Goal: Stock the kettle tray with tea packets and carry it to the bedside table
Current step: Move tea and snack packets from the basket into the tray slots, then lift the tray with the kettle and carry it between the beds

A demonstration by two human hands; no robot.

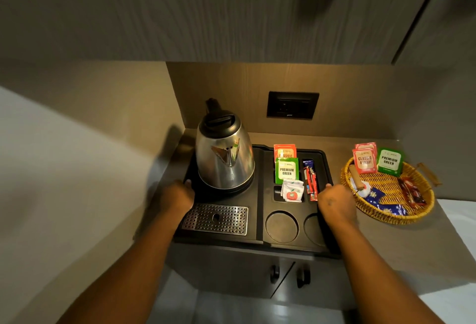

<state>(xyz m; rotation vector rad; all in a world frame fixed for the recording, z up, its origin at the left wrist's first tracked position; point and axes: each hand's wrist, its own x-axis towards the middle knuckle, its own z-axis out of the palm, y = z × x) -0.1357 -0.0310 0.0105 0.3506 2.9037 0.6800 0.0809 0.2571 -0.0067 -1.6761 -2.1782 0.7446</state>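
A black kettle tray (260, 220) sits on the counter with a steel kettle (225, 153) at its back left. Its right compartments hold an orange Classic tea packet (284, 151), a green Premium Green packet (286, 170), a white sachet (292, 191) and red and blue sticks (310, 179). My left hand (177, 199) grips the tray's left edge. My right hand (336, 204) grips its right edge. The tray rests flat on the counter.
A wicker basket (389, 217) to the right holds more tea packets (377, 160), sachets and a small tool. A black wall socket (292, 105) is behind the tray. Cabinet doors with dark handles (302, 276) lie below. A wall stands close on the left.
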